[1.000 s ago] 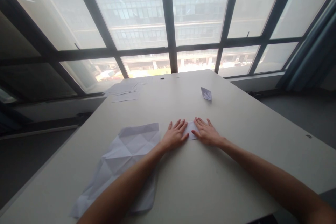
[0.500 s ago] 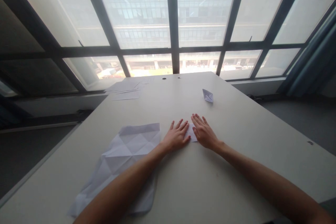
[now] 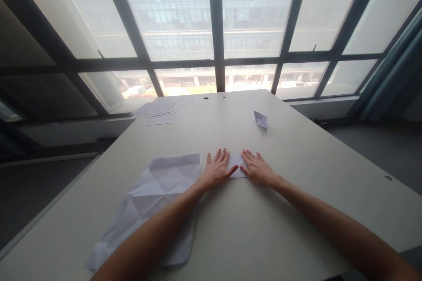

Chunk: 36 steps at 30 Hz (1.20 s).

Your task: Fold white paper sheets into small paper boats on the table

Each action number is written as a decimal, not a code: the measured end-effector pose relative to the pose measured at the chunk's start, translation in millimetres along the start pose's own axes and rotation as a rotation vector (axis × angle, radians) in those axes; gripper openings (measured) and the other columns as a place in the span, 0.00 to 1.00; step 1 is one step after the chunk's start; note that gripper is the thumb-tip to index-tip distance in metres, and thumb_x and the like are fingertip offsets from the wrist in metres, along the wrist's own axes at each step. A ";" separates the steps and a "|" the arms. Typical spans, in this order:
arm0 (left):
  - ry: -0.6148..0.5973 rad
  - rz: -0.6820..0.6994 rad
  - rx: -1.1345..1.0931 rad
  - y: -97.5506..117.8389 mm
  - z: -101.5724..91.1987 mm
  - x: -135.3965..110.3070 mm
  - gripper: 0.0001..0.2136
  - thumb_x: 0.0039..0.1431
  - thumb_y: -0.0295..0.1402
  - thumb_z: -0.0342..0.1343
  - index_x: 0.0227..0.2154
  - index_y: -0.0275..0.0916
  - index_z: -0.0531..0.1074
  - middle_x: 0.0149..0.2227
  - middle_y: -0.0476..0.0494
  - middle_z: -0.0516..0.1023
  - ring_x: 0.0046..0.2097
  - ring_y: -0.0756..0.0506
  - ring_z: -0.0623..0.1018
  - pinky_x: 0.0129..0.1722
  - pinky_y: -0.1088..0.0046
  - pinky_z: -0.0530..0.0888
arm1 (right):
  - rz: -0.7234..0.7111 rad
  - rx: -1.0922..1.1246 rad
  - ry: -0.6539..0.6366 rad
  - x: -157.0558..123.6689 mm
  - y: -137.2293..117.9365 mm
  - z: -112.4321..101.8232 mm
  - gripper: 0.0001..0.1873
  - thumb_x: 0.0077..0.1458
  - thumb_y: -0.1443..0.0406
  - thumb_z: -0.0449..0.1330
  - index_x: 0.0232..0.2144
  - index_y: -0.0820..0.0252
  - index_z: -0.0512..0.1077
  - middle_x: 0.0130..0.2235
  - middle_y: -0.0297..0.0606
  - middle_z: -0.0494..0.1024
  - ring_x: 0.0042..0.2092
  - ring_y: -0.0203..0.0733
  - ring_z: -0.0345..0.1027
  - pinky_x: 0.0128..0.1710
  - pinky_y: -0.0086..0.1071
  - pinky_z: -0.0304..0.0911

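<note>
A small folded piece of white paper (image 3: 236, 167) lies flat on the table, partly covered at both ends by my hands. My left hand (image 3: 217, 169) rests on its left end, palm down, fingers spread. On the right end lies my right hand (image 3: 259, 169), also flat with fingers stretched out. Both thumbs point inward across the paper and nearly meet. Beside my left hand, a large creased sheet of paper (image 3: 165, 180) is spread out, partly hidden under my left forearm.
A small folded paper boat (image 3: 260, 119) stands farther back on the right. Several loose white sheets (image 3: 158, 114) lie at the far left of the white table (image 3: 250, 237). Tall windows (image 3: 184, 13) rise behind it, with a blue curtain (image 3: 389, 66) at the right.
My left hand has slid a little to the left, and my right fingers have come slightly lower. More of the small paper shows between my hands.
</note>
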<state>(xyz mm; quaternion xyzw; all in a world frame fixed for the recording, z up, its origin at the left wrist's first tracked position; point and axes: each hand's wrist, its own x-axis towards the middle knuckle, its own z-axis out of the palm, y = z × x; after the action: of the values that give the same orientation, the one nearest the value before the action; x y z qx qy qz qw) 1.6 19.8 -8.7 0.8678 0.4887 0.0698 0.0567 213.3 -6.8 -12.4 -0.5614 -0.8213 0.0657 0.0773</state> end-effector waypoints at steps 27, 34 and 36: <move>0.392 -0.067 -0.412 -8.2 -4.4 12.5 0.14 0.64 0.34 0.47 0.31 0.39 0.78 0.46 0.43 0.77 0.49 0.44 0.75 0.54 0.65 0.68 | 0.118 0.068 0.095 -6.4 5.0 -5.7 0.39 0.61 0.42 0.43 0.64 0.61 0.57 0.67 0.52 0.53 0.68 0.55 0.40 0.63 0.58 0.34; 0.389 -0.023 -0.436 -3.4 -10.3 7.0 0.11 0.62 0.34 0.51 0.44 0.44 0.74 0.45 0.45 0.76 0.51 0.42 0.73 0.54 0.63 0.68 | 0.073 0.055 0.053 -6.7 3.8 -10.5 0.45 0.56 0.39 0.49 0.66 0.62 0.53 0.67 0.52 0.52 0.68 0.59 0.40 0.63 0.59 0.35; 0.375 0.013 -0.423 -2.5 -10.6 5.9 0.13 0.62 0.35 0.52 0.48 0.44 0.73 0.48 0.44 0.75 0.52 0.42 0.72 0.55 0.63 0.67 | 0.087 0.060 0.067 -6.3 2.8 -11.7 0.41 0.59 0.42 0.47 0.65 0.61 0.55 0.67 0.52 0.55 0.68 0.58 0.42 0.63 0.59 0.36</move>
<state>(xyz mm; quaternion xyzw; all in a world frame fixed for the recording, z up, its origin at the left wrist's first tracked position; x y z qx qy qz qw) 0.7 26.4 1.8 0.8117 0.4597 0.3299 0.1449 220.4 -11.4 -1.7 -0.5960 -0.7906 0.0748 0.1188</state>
